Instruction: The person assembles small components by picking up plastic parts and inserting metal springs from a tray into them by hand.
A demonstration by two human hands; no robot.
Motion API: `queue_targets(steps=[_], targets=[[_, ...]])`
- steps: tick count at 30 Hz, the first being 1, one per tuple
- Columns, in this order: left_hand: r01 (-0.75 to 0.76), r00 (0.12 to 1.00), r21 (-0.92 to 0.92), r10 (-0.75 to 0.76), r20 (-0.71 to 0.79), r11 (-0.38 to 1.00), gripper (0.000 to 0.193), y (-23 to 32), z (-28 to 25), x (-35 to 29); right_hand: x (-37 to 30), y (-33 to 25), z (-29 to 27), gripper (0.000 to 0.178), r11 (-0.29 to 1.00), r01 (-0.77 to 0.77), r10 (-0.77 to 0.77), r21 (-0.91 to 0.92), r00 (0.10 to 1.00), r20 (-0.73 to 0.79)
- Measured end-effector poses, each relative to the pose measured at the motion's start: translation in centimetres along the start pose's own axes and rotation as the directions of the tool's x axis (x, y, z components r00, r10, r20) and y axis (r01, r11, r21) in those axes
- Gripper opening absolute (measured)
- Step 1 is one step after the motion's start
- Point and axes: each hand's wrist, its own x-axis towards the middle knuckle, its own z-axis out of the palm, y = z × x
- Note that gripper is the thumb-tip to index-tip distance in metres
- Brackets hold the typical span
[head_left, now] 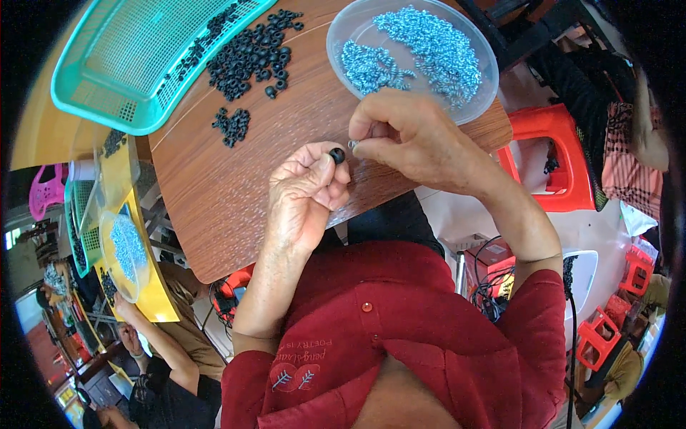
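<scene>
Between the thumb and forefinger of my left hand point(304, 182) is a small black round plastic part point(337, 155), its opening not plain to see. Just to its right, my right hand point(411, 136) pinches a small silvery metal spring point(352, 144) between thumb and fingertips. The spring and the black part are close but apart. Beyond my right hand stands a round clear plastic tub point(343, 68) with a heap of shiny bluish springs point(429, 50). Loose black parts point(250, 61) lie in a pile at the far left of the table, with a smaller cluster point(231, 127) nearer.
A turquoise mesh basket point(143, 64) holding some black parts overhangs the brown wooden table point(214, 200) at the far left. Red plastic stools point(564, 157) stand to the right. At the left, another person's arm point(161, 336) reaches toward a yellow table point(161, 293) with a similar tub.
</scene>
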Motion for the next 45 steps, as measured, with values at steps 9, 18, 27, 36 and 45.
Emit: queue_targets(steps=[9, 18, 27, 36, 45], targets=[[-0.241, 0.951, 0.430, 0.300, -0.073, 0.870, 0.018, -0.4, 1.0, -1.0, 0.4, -0.9, 0.6, 0.012, 0.929, -0.280, 0.243, 0.241, 0.955, 0.172], [-0.321, 0.922, 0.605, 0.388, 0.023, 0.728, 0.018, -0.5, 1.1, -1.6, 0.8, -0.7, 0.3, 0.008, 0.762, -0.480, 0.360, 0.434, 0.872, 0.332], [-0.286, 0.954, 0.324, 0.301, 0.007, 0.902, 0.020, -0.4, 0.6, -1.4, 0.4, -0.1, 2.1, 0.017, 0.737, -0.519, 0.456, 0.433, 0.855, 0.248], [-0.190, 0.982, 0.079, 0.190, 0.005, 0.979, 0.024, 0.0, 0.1, -0.9, 0.3, -0.4, 3.2, 0.025, 0.459, -0.604, 0.501, 0.651, 0.782, 0.372], [-0.211, 0.977, 0.130, 0.214, -0.008, 0.969, 0.022, 0.4, 0.5, -0.8, 0.8, -0.3, 2.8, 0.030, 0.602, -0.593, 0.475, 0.534, 0.804, 0.358]])
